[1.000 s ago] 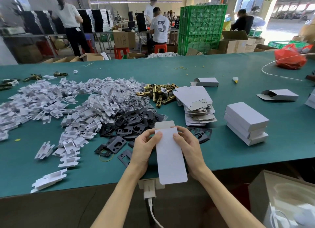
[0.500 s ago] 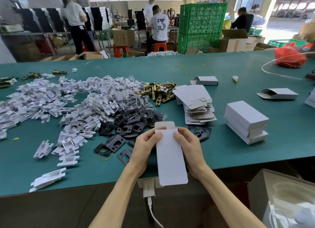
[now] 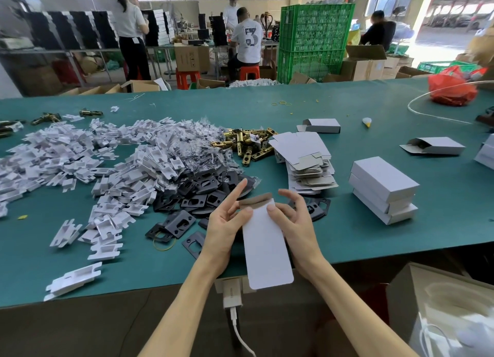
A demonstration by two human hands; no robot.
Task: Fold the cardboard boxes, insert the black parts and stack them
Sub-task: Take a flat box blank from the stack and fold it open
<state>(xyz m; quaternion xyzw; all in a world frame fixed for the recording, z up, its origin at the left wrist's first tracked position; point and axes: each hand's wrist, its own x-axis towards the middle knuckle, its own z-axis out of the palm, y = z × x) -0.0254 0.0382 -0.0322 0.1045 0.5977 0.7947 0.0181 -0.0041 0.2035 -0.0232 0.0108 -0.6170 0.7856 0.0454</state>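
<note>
At lower centre, left hand [image 3: 224, 228] and right hand [image 3: 296, 225] pinch a long white cardboard box [image 3: 264, 247], its brown end flap raised; left forefinger points straight out.

The cardboard box [image 3: 264, 247] hides part of the fingers of the left grip [image 3: 227, 231] and right grip [image 3: 294, 223] behind it; its lower end covers part of a white charger [image 3: 232, 292] at the table [image 3: 401, 236] edge; many black parts [image 3: 203, 193] lie buried under white inserts [image 3: 80, 156], a heap cut by the left edge; a white box [image 3: 485, 153] is cut by the right edge; the contents of the open box [image 3: 434, 145] are too dim to tell.
</note>
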